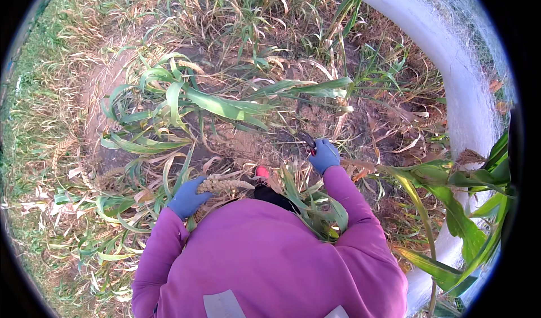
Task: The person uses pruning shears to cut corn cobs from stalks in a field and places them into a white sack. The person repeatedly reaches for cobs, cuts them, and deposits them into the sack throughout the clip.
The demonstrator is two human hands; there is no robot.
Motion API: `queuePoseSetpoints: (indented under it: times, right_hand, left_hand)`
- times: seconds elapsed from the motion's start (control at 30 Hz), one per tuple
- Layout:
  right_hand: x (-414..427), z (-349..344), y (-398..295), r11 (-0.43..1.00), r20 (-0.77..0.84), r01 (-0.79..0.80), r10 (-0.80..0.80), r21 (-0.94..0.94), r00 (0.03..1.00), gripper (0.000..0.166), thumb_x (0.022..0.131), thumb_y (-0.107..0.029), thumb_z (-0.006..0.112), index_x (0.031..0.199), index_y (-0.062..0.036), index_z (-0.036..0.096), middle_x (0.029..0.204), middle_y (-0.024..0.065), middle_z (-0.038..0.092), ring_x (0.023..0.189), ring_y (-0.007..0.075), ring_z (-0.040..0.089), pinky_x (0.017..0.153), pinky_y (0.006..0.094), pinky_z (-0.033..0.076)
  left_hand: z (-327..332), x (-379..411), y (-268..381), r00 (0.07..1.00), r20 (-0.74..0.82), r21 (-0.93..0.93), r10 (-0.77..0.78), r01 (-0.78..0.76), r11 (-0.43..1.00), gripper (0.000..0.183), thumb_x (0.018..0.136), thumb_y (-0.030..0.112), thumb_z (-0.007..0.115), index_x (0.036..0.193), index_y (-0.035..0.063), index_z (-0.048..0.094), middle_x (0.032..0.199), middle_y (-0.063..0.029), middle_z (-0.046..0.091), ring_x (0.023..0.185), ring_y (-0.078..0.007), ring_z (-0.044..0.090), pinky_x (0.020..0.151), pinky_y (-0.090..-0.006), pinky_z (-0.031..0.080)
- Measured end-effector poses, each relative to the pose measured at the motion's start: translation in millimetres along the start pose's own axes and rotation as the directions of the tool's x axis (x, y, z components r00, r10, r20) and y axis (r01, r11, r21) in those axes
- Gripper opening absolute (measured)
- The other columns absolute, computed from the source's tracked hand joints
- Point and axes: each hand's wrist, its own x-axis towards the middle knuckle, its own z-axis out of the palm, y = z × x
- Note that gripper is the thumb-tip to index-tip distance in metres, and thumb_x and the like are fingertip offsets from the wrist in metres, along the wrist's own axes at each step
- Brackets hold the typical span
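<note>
My left hand [189, 198], in a blue glove, is closed around the base of a pale foxtail millet head [224, 185]. The head points right, in front of my body. Another blue glove covers my right hand [324, 155], which grips pruning shears [306, 139] with dark blades and a bit of red at the handle. Their blades point up and left, low over dry litter; I cannot tell whether they touch a stem. Long green millet leaves [224, 104] lie across the ground beyond both hands. Closer to my right forearm are more green leaves [291, 191].
A thick white roll of netting [460, 85] curves down the right side. Tall broad-leaved stalks [456, 216] rise at the lower right. A red shoe [262, 172] shows below me. Standing millet plants [249, 13] grow at the far side, and another seed head [62, 151] is at left.
</note>
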Motion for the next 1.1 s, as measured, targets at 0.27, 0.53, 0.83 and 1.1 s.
queuePoseSetpoints:
  times: [0.27, 0.53, 0.83, 1.1]
  right_hand:
    - [51, -52, 28, 0.987, -0.317, 0.037, -0.085, -0.154, 0.945, 0.056, 0.068, -0.024, 0.074, 0.119, -0.0143, 0.054, 0.125, 0.0162, 0.049, 0.11, 0.0369, 0.053, 0.09, 0.0461, 0.041]
    - [96, -97, 15, 0.965, -0.382, 0.088, -0.179, -0.246, 0.907, 0.06, 0.065, -0.028, 0.074, 0.121, -0.0177, 0.054, 0.12, 0.0169, 0.051, 0.102, 0.0352, 0.056, 0.085, 0.0453, 0.042]
    - [160, -47, 86, 0.942, 0.06, 0.333, -0.331, -0.046, 0.942, 0.06, 0.067, -0.041, 0.073, 0.117, -0.0111, 0.057, 0.128, 0.0149, 0.049, 0.119, 0.0329, 0.05, 0.097, 0.0413, 0.045]
    - [144, -4, 53, 0.966, 0.41, 0.241, -0.257, 0.093, 0.875, 0.046, 0.077, -0.041, 0.069, 0.105, -0.0058, 0.06, 0.091, 0.0142, 0.064, 0.081, 0.0265, 0.062, 0.071, 0.0361, 0.047]
  left_hand:
    - [-2, 4, -34, 0.988, -0.129, -0.129, -0.09, 0.073, 0.989, 0.062, 0.08, 0.026, 0.07, 0.129, -0.005, 0.05, 0.121, -0.0239, 0.059, 0.113, -0.0305, 0.057, 0.095, -0.0364, 0.044]
    - [2, 10, -23, 0.978, -0.174, -0.218, -0.113, 0.073, 0.973, 0.058, 0.081, 0.024, 0.07, 0.127, -0.0042, 0.052, 0.113, -0.0206, 0.064, 0.104, -0.0279, 0.062, 0.09, -0.0356, 0.046]
    - [5, 14, -8, 0.986, -0.15, -0.26, -0.072, 0.031, 0.965, 0.055, 0.081, 0.024, 0.07, 0.126, -0.003, 0.053, 0.111, -0.0197, 0.065, 0.103, -0.0285, 0.062, 0.09, -0.0358, 0.047]
    - [21, 25, -16, 0.984, -0.177, -0.078, -0.014, 0.0, 0.997, 0.049, 0.082, 0.012, 0.068, 0.126, -0.0037, 0.052, 0.106, -0.0121, 0.065, 0.096, -0.0178, 0.062, 0.087, -0.0309, 0.048]
